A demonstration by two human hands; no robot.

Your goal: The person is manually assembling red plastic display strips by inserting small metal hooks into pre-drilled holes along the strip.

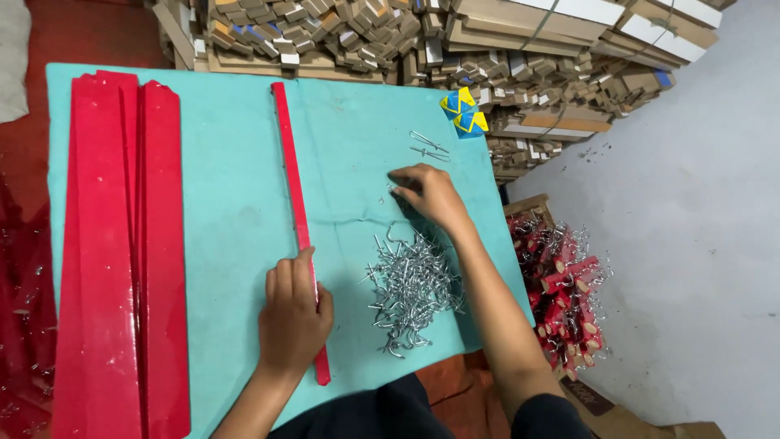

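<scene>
A long narrow red strip lies lengthwise on the turquoise table. My left hand rests on its near part, fingers pressing it down. Just right of that hand sits a pile of small silver metal hooks. My right hand lies palm down beyond the pile, fingertips on a few loose hooks; whether it grips one is hidden. Two more hooks lie apart farther back.
A stack of wide red strips covers the table's left side. Bundled cardboard pieces are piled behind the table. A blue and yellow object sits at the far right corner. A box of red pieces with hooks stands on the floor at right.
</scene>
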